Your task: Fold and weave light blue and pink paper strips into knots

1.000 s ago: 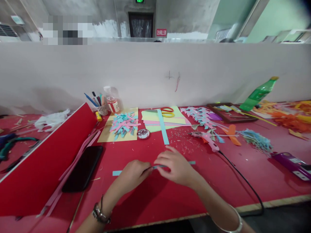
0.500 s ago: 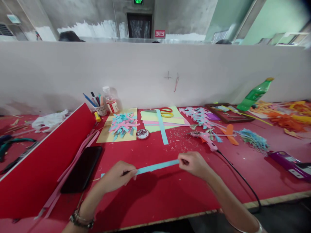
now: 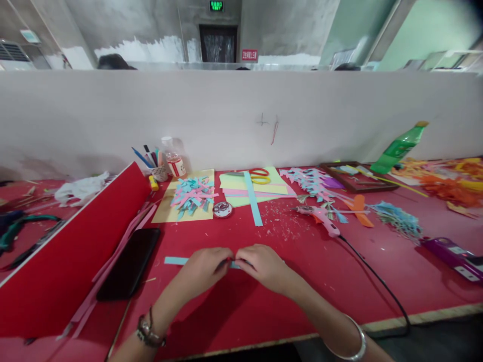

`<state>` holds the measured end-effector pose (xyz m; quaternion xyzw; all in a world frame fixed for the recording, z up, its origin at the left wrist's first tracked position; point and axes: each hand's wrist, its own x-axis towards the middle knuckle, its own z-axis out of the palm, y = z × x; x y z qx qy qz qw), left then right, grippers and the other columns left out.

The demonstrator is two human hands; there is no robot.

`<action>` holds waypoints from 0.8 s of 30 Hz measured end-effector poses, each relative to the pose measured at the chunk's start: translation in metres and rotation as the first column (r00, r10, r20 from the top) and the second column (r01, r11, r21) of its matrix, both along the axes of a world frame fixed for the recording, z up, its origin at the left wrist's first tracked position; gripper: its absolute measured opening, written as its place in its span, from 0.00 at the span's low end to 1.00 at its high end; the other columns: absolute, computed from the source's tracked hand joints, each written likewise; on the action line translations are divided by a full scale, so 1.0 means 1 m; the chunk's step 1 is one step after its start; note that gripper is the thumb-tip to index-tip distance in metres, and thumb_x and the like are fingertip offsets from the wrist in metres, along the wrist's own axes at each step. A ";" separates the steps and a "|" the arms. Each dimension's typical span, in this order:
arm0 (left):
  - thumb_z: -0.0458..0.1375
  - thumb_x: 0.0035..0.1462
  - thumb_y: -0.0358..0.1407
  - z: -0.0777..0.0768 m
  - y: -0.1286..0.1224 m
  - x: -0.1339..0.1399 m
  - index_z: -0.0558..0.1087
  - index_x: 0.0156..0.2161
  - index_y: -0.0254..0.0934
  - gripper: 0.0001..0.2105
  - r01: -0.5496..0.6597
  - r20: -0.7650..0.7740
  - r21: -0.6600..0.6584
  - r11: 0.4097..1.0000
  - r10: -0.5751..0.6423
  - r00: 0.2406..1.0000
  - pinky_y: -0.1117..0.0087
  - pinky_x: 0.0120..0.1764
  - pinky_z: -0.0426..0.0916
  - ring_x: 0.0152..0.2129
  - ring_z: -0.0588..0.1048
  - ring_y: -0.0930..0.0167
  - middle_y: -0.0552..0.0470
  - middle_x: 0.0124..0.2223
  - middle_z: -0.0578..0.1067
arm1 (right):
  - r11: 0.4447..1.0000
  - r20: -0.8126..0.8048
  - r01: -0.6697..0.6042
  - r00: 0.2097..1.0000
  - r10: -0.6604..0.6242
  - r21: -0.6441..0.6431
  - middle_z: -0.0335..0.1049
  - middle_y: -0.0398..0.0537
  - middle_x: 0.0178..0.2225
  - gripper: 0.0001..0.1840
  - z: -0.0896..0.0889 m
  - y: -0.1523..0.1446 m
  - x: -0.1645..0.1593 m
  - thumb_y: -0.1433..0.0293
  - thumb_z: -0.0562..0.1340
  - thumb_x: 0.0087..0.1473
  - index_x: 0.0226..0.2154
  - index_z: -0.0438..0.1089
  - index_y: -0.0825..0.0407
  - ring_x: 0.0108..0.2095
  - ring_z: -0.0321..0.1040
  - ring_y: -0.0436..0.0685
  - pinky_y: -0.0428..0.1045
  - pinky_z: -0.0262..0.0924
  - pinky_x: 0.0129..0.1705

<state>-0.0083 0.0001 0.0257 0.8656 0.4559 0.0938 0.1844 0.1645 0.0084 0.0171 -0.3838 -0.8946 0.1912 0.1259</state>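
A light blue paper strip (image 3: 175,261) runs beneath my fingers, its free end sticking out to the left. My left hand (image 3: 206,269) pinches it near the middle of the table's front part. Fingertip to fingertip with it, my right hand (image 3: 266,269) is closed on the same strip, and a bit of blue shows below the two hands. The part between the fingers is hidden. Beyond my hands, a second blue strip (image 3: 253,198) lies across stacked coloured paper sheets (image 3: 277,188), with red-and-yellow scissors (image 3: 259,178) partly under it.
Left are a black phone (image 3: 128,264) and an upright red board (image 3: 83,241). Folded paper pieces (image 3: 192,195) pile up on a yellow sheet, beside a round tin (image 3: 222,209). A pink glue gun (image 3: 320,217) trails its black cord rightward. A green bottle (image 3: 398,148) leans at back right.
My right hand has moved left along the strip to meet my left hand, which has shifted right. The stretched span between them has closed up. The view has tilted slightly.
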 end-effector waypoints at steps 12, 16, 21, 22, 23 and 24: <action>0.44 0.49 0.28 -0.023 0.009 -0.055 0.64 0.25 0.36 0.08 -0.026 -0.354 0.335 0.942 0.151 0.923 0.72 0.22 0.49 0.17 0.64 0.74 0.54 0.20 0.67 | 0.966 -0.286 0.097 0.944 -0.166 -0.239 0.59 0.41 0.21 0.15 -0.001 0.014 0.054 0.64 0.47 0.52 0.23 0.61 0.54 0.23 0.55 0.47 0.42 0.46 0.26; 0.44 0.49 0.30 -0.029 0.013 -0.093 0.65 0.23 0.35 0.09 -0.223 -0.332 0.340 0.914 0.339 0.880 0.73 0.21 0.49 0.16 0.63 0.74 0.53 0.18 0.66 | 0.931 -0.355 0.242 0.875 -0.331 -0.273 0.54 0.40 0.20 0.14 -0.003 0.014 0.088 0.63 0.49 0.51 0.20 0.58 0.54 0.23 0.51 0.47 0.42 0.46 0.24; 0.46 0.50 0.38 -0.031 0.012 -0.062 0.66 0.33 0.35 0.10 -0.271 0.212 -0.166 0.948 0.302 0.929 0.76 0.25 0.57 0.21 0.66 0.75 0.54 0.24 0.68 | 0.866 -0.484 0.267 0.741 -0.464 -0.422 0.49 0.39 0.19 0.13 -0.019 0.008 0.074 0.62 0.48 0.51 0.22 0.56 0.53 0.21 0.48 0.46 0.42 0.45 0.22; 0.46 0.50 0.40 -0.031 0.011 -0.047 0.65 0.40 0.36 0.14 -0.162 0.346 -0.297 0.941 0.265 0.900 0.76 0.25 0.58 0.22 0.66 0.75 0.53 0.27 0.68 | 0.852 -0.501 0.243 0.721 -0.479 -0.464 0.50 0.39 0.19 0.13 -0.022 0.006 0.065 0.62 0.48 0.51 0.23 0.56 0.53 0.21 0.48 0.46 0.42 0.45 0.22; 0.45 0.51 0.41 -0.030 0.009 -0.031 0.62 0.44 0.35 0.17 -0.037 0.461 -0.406 0.913 0.240 0.854 0.76 0.24 0.59 0.20 0.65 0.76 0.53 0.27 0.68 | 0.847 -0.506 0.218 0.719 -0.476 -0.485 0.50 0.39 0.19 0.13 -0.026 0.003 0.054 0.62 0.47 0.51 0.23 0.56 0.53 0.20 0.48 0.46 0.42 0.45 0.22; 0.44 0.51 0.43 -0.029 0.008 -0.017 0.61 0.46 0.34 0.19 0.068 0.543 -0.480 0.875 0.236 0.806 0.76 0.23 0.59 0.18 0.64 0.76 0.52 0.27 0.68 | 0.850 -0.504 0.195 0.732 -0.459 -0.490 0.50 0.39 0.18 0.13 -0.028 0.001 0.043 0.62 0.47 0.51 0.23 0.57 0.53 0.20 0.48 0.46 0.42 0.45 0.21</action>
